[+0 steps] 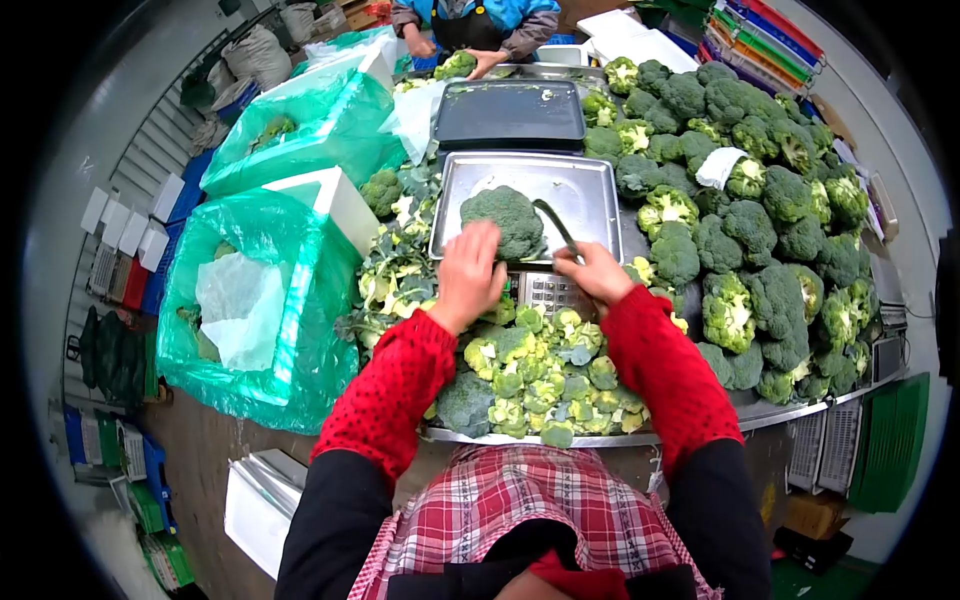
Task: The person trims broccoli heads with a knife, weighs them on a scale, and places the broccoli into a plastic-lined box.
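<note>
A large green broccoli head (508,218) sits on the metal weighing pan (585,185) of a scale. My left hand (468,272) lies against its near left side, fingers stretched out and slightly blurred, not wrapped around it. In my right hand (596,275), closed at the pan's near right corner, is a curved knife (556,224); its dark blade points up and left beside the broccoli. Between my forearms, the scale's keypad (552,290) shows in part. Below it lie many small cut florets and trimmings (540,375).
Broccoli heads (760,230) are piled on the right. Green-lined boxes (310,270) stand on the left beside leafy trimmings (395,270). A second dark scale pan (510,110) is beyond mine; across the table a co-worker's hands hold a broccoli (455,66).
</note>
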`<state>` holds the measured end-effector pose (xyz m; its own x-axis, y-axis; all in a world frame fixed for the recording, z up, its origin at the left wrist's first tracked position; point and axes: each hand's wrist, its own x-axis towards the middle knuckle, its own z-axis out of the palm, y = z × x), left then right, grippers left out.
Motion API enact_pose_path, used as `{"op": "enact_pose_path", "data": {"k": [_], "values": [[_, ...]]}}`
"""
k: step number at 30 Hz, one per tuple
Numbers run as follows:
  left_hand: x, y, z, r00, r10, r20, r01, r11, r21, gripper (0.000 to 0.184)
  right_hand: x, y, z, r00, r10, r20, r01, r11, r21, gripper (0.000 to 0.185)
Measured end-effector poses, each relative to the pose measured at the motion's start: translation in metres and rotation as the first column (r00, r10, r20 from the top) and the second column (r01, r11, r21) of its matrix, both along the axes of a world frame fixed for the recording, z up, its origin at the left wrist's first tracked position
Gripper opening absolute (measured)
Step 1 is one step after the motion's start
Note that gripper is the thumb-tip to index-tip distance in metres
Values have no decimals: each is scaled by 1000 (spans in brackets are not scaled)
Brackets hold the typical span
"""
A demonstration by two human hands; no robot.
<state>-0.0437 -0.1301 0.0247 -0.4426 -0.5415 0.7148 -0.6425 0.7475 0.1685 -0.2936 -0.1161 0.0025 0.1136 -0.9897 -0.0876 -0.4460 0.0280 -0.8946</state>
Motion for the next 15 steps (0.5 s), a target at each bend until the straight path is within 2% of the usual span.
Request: {"op": "enact_pose_path", "data": {"k": [2, 3, 4, 5, 6, 8, 10, 12, 14, 15], "values": [[30, 29, -45, 975, -162, 150, 116, 954, 276, 46, 3, 48, 45, 947, -219, 235, 111, 910, 399, 27], [32, 43, -38, 968, -167, 189, 116, 960, 253, 32, 3, 61, 41, 959, -217, 185, 140, 924, 356, 27], [31, 50, -37, 973, -150, 177, 99, 957, 271, 32, -1, 73, 37, 968, -214, 134, 164, 936, 311, 28], [27, 53, -37, 985, -61, 159, 26, 977, 210, 29, -8, 75, -6, 988, -148, 45, 149, 989, -22, 32], [27, 55, -38, 990, 27, 140, -48, 988, 146, 28, -4, 77, -10, 984, -167, -64, 166, 986, -31, 33], [38, 58, -56, 981, 24, 192, -82, 950, 300, 30, 8, 82, -16, 979, -128, -156, 122, 992, -44, 31], [51, 68, -42, 966, -22, 256, -89, 908, 410, 28, 18, 95, -19, 975, 4, -222, -11, 1000, -29, 31], [61, 71, -41, 974, -16, 224, -72, 923, 378, 25, 24, 104, 0, 993, -1, -121, 8, 998, 58, 30], [63, 72, -38, 977, -16, 212, -71, 915, 397, 25, 17, 103, -6, 1000, -17, -23, 19, 997, 69, 30], [64, 72, -34, 963, -22, 268, -92, 908, 409, 25, 13, 107, -3, 996, -12, -88, 13, 1000, 11, 30]]}}
